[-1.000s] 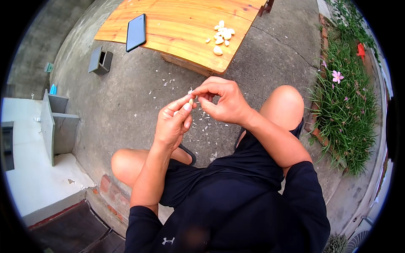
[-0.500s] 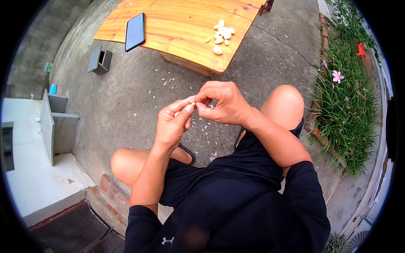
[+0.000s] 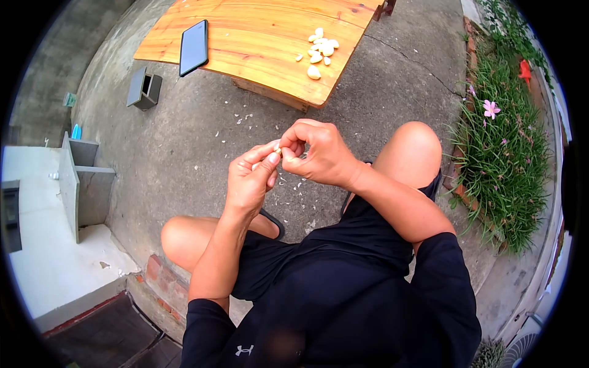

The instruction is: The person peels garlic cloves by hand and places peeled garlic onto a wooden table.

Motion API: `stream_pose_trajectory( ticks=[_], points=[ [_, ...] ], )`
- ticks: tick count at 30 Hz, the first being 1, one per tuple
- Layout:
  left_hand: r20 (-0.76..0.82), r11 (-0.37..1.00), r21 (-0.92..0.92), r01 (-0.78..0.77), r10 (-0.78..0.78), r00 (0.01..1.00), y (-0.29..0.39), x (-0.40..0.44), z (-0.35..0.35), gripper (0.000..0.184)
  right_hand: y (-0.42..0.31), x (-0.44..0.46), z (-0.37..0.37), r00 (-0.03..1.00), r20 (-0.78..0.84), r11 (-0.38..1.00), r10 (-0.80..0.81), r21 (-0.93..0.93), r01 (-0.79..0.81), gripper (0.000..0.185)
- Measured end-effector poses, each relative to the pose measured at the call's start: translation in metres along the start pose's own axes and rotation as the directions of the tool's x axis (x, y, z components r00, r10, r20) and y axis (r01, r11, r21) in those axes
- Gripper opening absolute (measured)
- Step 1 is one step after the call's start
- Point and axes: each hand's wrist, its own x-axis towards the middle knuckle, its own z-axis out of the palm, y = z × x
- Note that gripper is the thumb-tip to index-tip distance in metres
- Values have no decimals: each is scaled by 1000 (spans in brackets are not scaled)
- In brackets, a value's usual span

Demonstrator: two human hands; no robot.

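Observation:
Between my fingertips is a small pale garlic clove, mostly covered by the fingers. My left hand pinches it between thumb and forefinger. My right hand is closed too, its thumb and fingertips pressed at the clove's right side; whether it grips the clove or a bit of skin is too small to tell. Several peeled cloves lie in a loose group on the right part of the wooden table, beyond my hands.
A phone lies at the table's near left edge. Skin scraps dot the concrete ground. A grey box stands left of the table. Grass with pink flowers grows at the right, and my knees flank my hands.
Both hands have come closer together around the clove. My right hand has shifted slightly down and left, its fingers curled more. The table view has drifted slightly left.

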Motion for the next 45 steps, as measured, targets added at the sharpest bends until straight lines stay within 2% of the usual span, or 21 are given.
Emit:
stream_pose_trajectory(
  ticks=[6,9,12,15,23,32,34,36,39,45],
  points=[
    [-5,999,-46,25,-25,1000,0,-1,1,27,6,-4,7,1000,-27,1000,9,-10,-9,13],
    [-33,994,-96,60,-63,997,5,0,3,28,2,-2,4,996,-27,994,84,75,-82,13],
    [-32,994,-88,57,-60,998,7,-1,3,28,1,0,0,1000,-14,1000,-20,16,20,11],
    [-30,999,-42,27,-28,999,5,-2,3,27,1,3,-4,997,-8,997,-73,-10,73,10],
    [30,993,99,-70,68,997,5,-2,0,26,-3,6,-13,995,93,999,-28,-37,31,12],
    [10,914,337,-225,236,972,1,-1,7,26,-1,3,-8,994,96,999,46,-33,-43,16],
    [-11,925,333,-185,200,980,2,-2,7,25,0,3,-8,991,103,996,81,-31,-78,18],
    [-43,956,275,-100,116,992,4,-2,8,24,2,3,-8,987,103,992,126,-21,-124,20],
    [-37,983,177,-52,60,998,6,-1,7,23,1,3,-8,977,116,983,181,18,-185,20],
    [-30,998,60,31,-29,999,9,0,5,23,2,4,-7,971,116,976,212,35,-217,20]
  ],
)
